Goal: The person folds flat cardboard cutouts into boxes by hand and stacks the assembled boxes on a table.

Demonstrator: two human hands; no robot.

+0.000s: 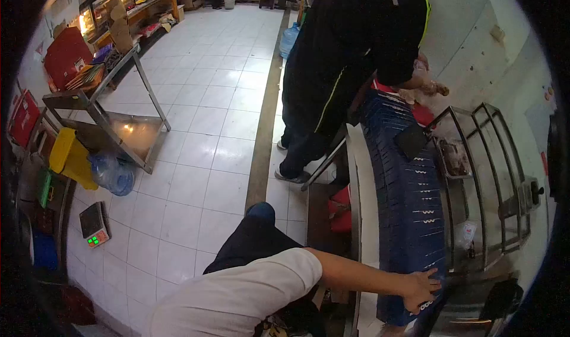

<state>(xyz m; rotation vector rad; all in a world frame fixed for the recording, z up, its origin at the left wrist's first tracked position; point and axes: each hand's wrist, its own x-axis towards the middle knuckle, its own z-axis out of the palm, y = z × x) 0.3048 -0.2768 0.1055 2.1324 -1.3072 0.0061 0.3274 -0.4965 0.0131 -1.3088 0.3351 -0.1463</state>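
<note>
My left hand reaches in from the bottom at the end of a bare forearm, below a white sleeve. It rests on the near end of a long dark blue surface, with the fingers spread. Small white wavy pieces are spaced along this surface, and one lies by the lower fingers. A flat black object sits farther up the blue surface. My right hand is not in view.
Another person in dark clothes stands across the blue surface's far end, hands over it. A metal rack stands at right. At left are a metal frame table, a scale and a water bottle.
</note>
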